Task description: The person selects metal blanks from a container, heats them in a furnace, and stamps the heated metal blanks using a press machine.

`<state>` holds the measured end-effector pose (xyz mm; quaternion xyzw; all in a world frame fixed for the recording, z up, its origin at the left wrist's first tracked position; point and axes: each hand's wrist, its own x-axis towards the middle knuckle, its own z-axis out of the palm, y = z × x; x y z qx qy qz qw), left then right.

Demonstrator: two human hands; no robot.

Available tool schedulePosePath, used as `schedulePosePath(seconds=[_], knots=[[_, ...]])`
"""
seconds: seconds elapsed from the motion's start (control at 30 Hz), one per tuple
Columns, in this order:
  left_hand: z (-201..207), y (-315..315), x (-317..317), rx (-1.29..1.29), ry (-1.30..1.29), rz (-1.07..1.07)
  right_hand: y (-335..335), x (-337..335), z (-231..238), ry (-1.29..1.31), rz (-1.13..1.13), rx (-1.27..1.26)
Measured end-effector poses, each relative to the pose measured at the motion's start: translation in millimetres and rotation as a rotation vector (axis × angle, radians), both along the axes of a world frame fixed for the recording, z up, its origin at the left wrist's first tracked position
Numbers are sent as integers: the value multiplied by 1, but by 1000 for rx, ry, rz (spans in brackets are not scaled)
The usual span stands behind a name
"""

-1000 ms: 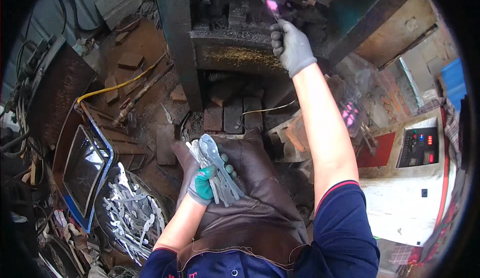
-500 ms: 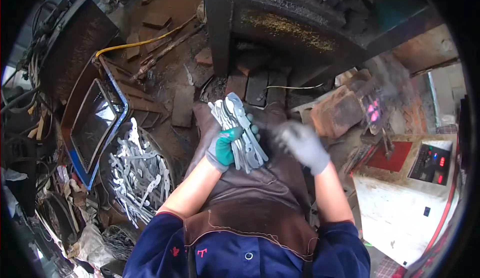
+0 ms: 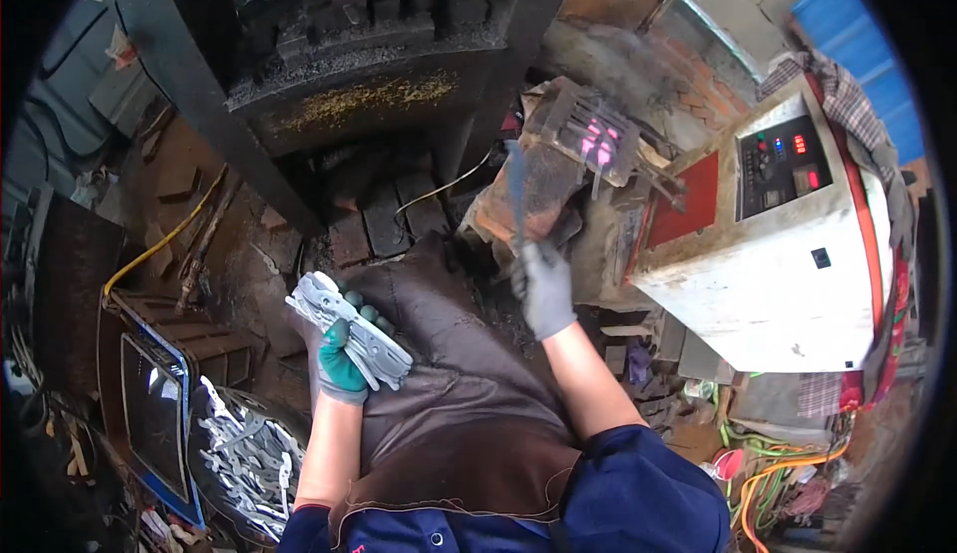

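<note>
Within the left hand lie grey metal pieces (both ends protruding).

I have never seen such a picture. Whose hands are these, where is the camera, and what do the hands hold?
A person wearing gloves, not a robot. A wide camera on the head looks down, so straight edges bend near the rim. The left hand holds a bundle of flat grey metal pieces over the brown apron. The right hand holds a long thin thing, too blurred to name. A pile of similar pieces lies lower left; glowing pink pieces lie beyond the right hand.
</note>
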<state>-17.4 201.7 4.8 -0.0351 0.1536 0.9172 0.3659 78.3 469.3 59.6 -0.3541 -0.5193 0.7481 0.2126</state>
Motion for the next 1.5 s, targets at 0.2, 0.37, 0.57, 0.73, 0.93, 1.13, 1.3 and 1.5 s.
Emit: schedulePosePath(seconds=[0.2,0.37,0.57,0.73,0.93,1.13,1.3,1.5], knots=[[18,7,3,-39,32,28,60,-5,-41,160,-164,-172],[16,9,1,-40,50,22,93,-42,-39,228,-260,-265],[15,2,0,-20,88,56,112,-79,-55,351,-290,-291],[13,7,0,-84,-49,29,66,-106,9,217,16,-48],[12,-11,-3,-26,-74,-25,-11,-264,114,228,475,193],[-2,-23,2,42,-112,-227,-66,-260,128,295,401,4],[1,2,1,196,-54,-52,-181,-194,105,233,890,524],[-2,-36,6,-286,-81,-19,-160,-181,66,483,829,48]])
